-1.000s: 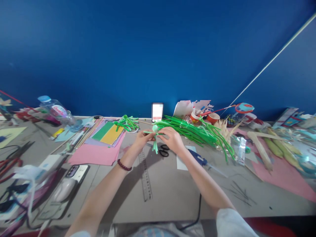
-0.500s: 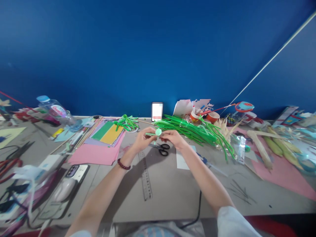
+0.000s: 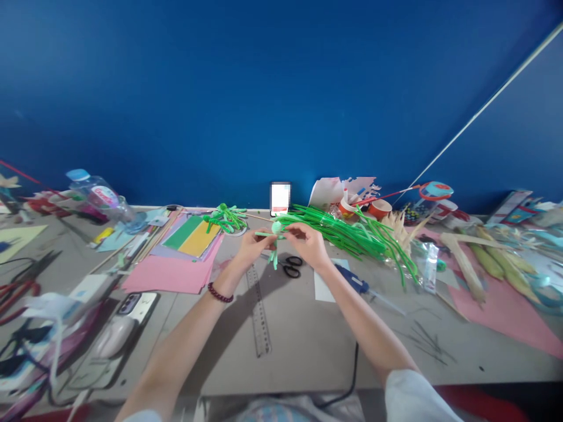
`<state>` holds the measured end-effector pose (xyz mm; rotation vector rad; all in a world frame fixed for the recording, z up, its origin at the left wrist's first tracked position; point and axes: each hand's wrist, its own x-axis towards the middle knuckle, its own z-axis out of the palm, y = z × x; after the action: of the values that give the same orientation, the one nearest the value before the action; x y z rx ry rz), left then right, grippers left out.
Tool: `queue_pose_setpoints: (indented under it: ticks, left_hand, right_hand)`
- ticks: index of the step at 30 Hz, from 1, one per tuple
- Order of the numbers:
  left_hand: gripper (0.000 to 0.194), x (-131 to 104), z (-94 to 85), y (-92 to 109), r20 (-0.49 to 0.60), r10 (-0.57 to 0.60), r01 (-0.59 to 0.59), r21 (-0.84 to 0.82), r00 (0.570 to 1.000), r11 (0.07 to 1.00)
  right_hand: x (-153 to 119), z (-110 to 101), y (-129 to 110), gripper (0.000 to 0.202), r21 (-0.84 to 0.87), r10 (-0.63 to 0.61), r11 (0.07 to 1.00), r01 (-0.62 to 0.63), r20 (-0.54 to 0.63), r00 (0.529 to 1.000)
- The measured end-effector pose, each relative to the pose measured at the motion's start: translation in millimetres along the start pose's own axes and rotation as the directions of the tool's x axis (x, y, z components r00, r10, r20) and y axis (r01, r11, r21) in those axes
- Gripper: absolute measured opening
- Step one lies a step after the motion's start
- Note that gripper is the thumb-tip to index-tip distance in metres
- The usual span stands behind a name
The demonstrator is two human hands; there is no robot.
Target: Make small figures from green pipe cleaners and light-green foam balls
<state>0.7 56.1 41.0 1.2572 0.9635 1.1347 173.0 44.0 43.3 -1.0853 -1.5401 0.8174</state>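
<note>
A small light-green figure [image 3: 276, 227] with a round head, side arms and legs hanging down is held up over the table. My left hand [image 3: 255, 245] pinches its left arm, and my right hand [image 3: 308, 241] pinches it on the right side. Below and to the right of the figure lie black-handled scissors [image 3: 291, 266]. A clear ruler [image 3: 259, 316] lies nearer to me. Green pipe cleaners [image 3: 338, 230] are bundled behind my right hand. Further left, past my left hand, sits a small heap of bent green pieces [image 3: 225, 218].
Pink paper [image 3: 171, 275] and coloured sheets lie at the left, near a phone [image 3: 143, 305] and a bottle [image 3: 99, 196]. A lit phone [image 3: 280, 198] stands by the wall. A blue glue gun [image 3: 352, 279] lies beside my right forearm.
The figure has tipped more upright and slightly left, so its body and legs now show below the head. Both hands have shifted slightly with it.
</note>
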Motion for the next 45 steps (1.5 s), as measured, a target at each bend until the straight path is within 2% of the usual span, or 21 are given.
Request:
queue_pose_setpoints:
  ticks: [2,4,6,9,12,14,17,20,22,24,27,30,33,36,38,42,45]
  left_hand:
    - [0.019,-0.2,0.9,-1.1,-0.008,-0.045,0.045,-0.083,0.999,0.996]
    - [0.018,-0.6,1.1,-1.6,0.015,-0.069,0.071,-0.148,0.998,0.986]
    - [0.015,-1.2,1.0,-1.5,0.036,-0.087,0.092,-0.193,0.996,0.977]
    - [0.015,-2.2,0.7,-0.1,0.066,-0.097,0.108,-0.198,0.993,0.974]
    - [0.018,-2.8,1.3,1.7,0.089,-0.077,0.090,-0.149,0.993,0.985]
    - [0.018,-2.8,2.0,2.9,0.069,-0.058,0.066,-0.120,0.996,0.991]
    - [0.018,-2.6,3.1,4.4,0.035,-0.026,0.029,-0.090,0.999,0.996]
    - [0.019,-2.9,3.6,5.0,0.038,-0.041,0.045,-0.118,0.998,0.992]
    - [0.019,-3.0,3.5,4.9,0.049,-0.075,0.083,-0.177,0.996,0.981]
    - [0.019,-2.6,2.9,4.4,0.058,-0.115,0.126,-0.255,0.992,0.959]
    - [0.018,-0.9,1.2,3.2,0.068,-0.166,0.179,-0.376,0.984,0.909]
    - [0.014,0.9,-0.8,2.3,0.071,-0.223,0.230,-0.456,0.972,0.859]
    - [0.010,1.1,-1.7,2.9,0.098,-0.290,0.301,-0.476,0.952,0.826]
    - [0.008,0.2,-1.2,3.9,0.108,-0.321,0.334,-0.462,0.941,0.821]
    - [0.007,-0.3,-0.6,4.3,0.112,-0.320,0.334,-0.460,0.941,0.822]
    - [0.007,-0.4,-0.3,4.4,0.114,-0.324,0.338,-0.471,0.939,0.815]
    - [0.007,-0.1,-1.3,4.5,0.095,-0.340,0.343,-0.469,0.936,0.814]
  right_hand:
    - [-1.5,0.7,1.2,0.015,-0.189,-0.206,0.960,0.205,0.014,0.979]
    - [-2.5,1.7,3.3,0.014,-0.299,-0.317,0.898,0.321,0.064,0.946]
    - [-3.4,2.5,5.1,0.019,-0.354,-0.363,0.859,0.369,0.087,0.928]
    - [-5.1,3.1,4.7,0.020,-0.376,-0.362,0.850,0.369,0.092,0.928]
    - [-6.9,3.7,2.1,0.019,-0.353,-0.310,0.880,0.317,0.079,0.948]
    - [-7.0,4.8,1.4,0.017,-0.292,-0.229,0.928,0.233,0.050,0.972]
    - [-4.5,5.9,2.2,0.016,-0.081,0.004,0.997,0.000,0.051,0.999]
    - [-0.8,0.6,0.3,0.024,0.104,0.177,0.975,-0.196,0.170,0.969]
    - [-0.8,-9.6,-4.4,0.029,0.093,0.208,0.970,-0.226,0.172,0.963]
    - [-6.7,-25.3,-11.1,0.030,0.006,0.214,0.976,-0.216,0.106,0.971]
    - [-32.7,-54.2,-18.6,0.026,-0.198,0.123,0.974,-0.114,0.031,0.992]
    - [-79.8,-79.1,-15.3,0.021,-0.512,-0.067,0.859,0.013,-0.088,0.994]
    - [-134.3,-92.7,-0.6,0.020,-0.670,-0.195,0.741,0.035,-0.166,0.967]
    - [-177.8,-95.2,17.5,0.020,-0.750,-0.253,0.661,0.037,-0.175,0.951]
    - [-195.6,-93.0,27.8,0.021,-0.774,-0.256,0.631,0.046,-0.152,0.955]
    - [-209.4,-86.7,40.6,0.022,-0.780,-0.292,0.618,0.098,-0.112,0.950]
    - [-212.4,-84.0,44.9,0.030,-0.792,-0.332,0.601,0.108,-0.124,0.935]
